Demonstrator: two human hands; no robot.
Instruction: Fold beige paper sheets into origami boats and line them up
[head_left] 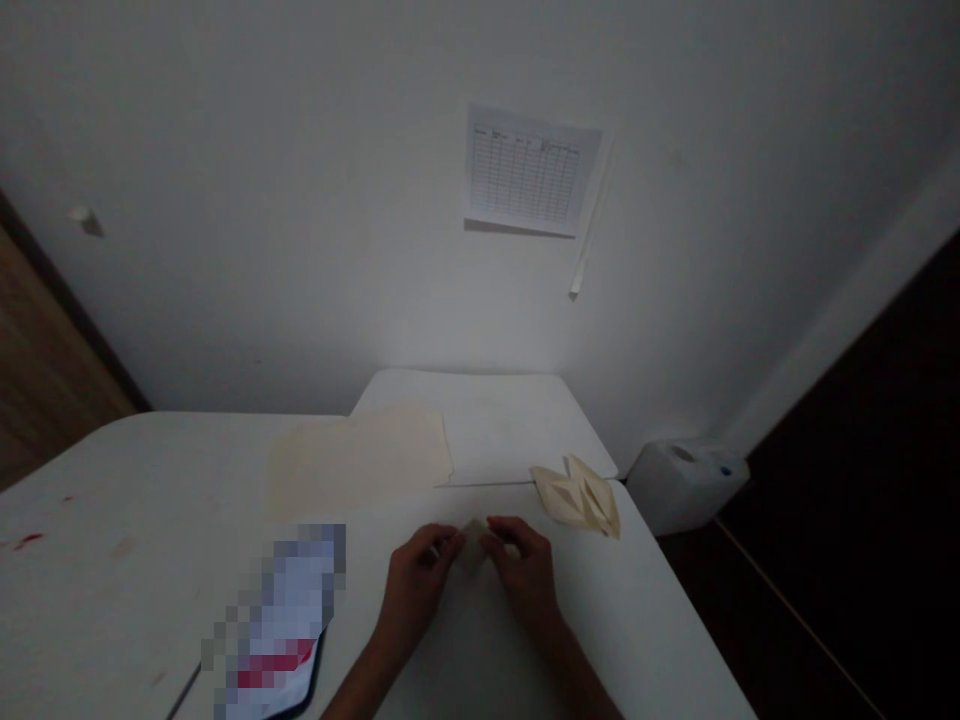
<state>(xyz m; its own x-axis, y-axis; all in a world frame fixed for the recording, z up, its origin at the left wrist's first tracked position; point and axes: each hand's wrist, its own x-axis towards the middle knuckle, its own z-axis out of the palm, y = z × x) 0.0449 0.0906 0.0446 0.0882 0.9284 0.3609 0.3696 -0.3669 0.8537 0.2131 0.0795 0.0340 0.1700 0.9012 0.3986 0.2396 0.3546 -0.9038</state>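
Note:
A small folded piece of beige paper is held up between my two hands over the white table. My left hand pinches its left edge between thumb and fingers. On the opposite edge, the thumb and fingers of my right hand are closed the same way. Dim light hides the finer folds. Folded beige paper shapes lie to the right, beyond my right hand. A flat beige paper sheet rests farther back on the left.
The white table has red marks on its left part. A device with a blurred screen lies left of my left arm. A white board meets the wall behind. A printed chart hangs there. A whitish container stands right.

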